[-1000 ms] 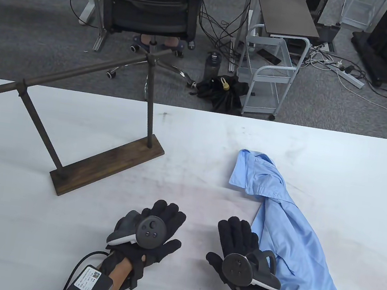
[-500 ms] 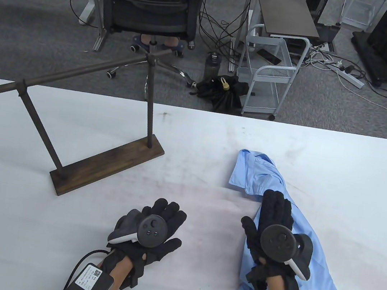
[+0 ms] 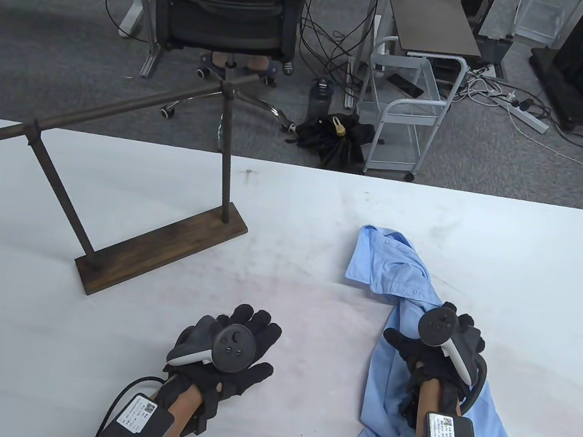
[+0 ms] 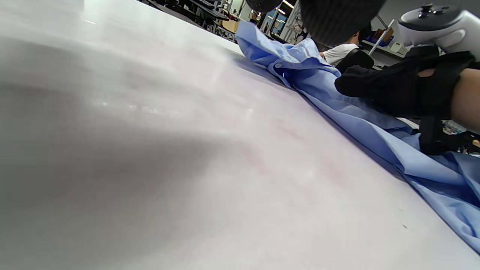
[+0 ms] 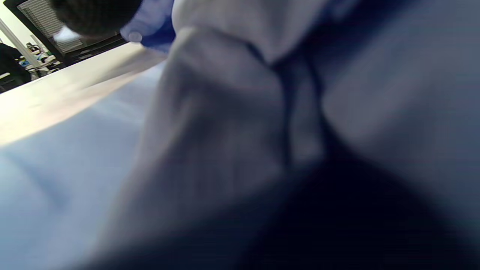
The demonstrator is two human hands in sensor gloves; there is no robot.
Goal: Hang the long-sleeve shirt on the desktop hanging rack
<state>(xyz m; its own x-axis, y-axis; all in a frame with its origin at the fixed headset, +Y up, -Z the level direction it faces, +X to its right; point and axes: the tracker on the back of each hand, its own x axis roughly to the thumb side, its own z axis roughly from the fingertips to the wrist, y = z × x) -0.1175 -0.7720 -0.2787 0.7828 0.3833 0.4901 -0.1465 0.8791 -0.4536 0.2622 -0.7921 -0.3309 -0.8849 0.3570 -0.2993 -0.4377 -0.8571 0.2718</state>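
Note:
A light blue long-sleeve shirt [image 3: 404, 271] lies crumpled on the right of the white table [image 3: 326, 207], collar end far, tail running to the near edge. My right hand [image 3: 428, 332] rests on it just below the collar. Its fingers curl into the bunched cloth and its thumb lies on the left side. The left wrist view shows that hand [image 4: 375, 90] on the shirt [image 4: 300, 71]. The right wrist view shows only blurred blue cloth [image 5: 75, 168]. My left hand [image 3: 259, 342] lies flat and open on the table, empty. The dark wooden rack [image 3: 155, 250] stands at the left, its bar [image 3: 122, 108] bare.
Beyond the table's far edge are an office chair [image 3: 224, 6], a white wire cart [image 3: 411, 110] and a black bag [image 3: 336, 137] on the floor. The rack's base runs diagonally across the left half of the table.
My right hand moved from the bare table forward and right onto the shirt, then curled its fingers into the cloth. The left hand, shirt and rack stayed put.

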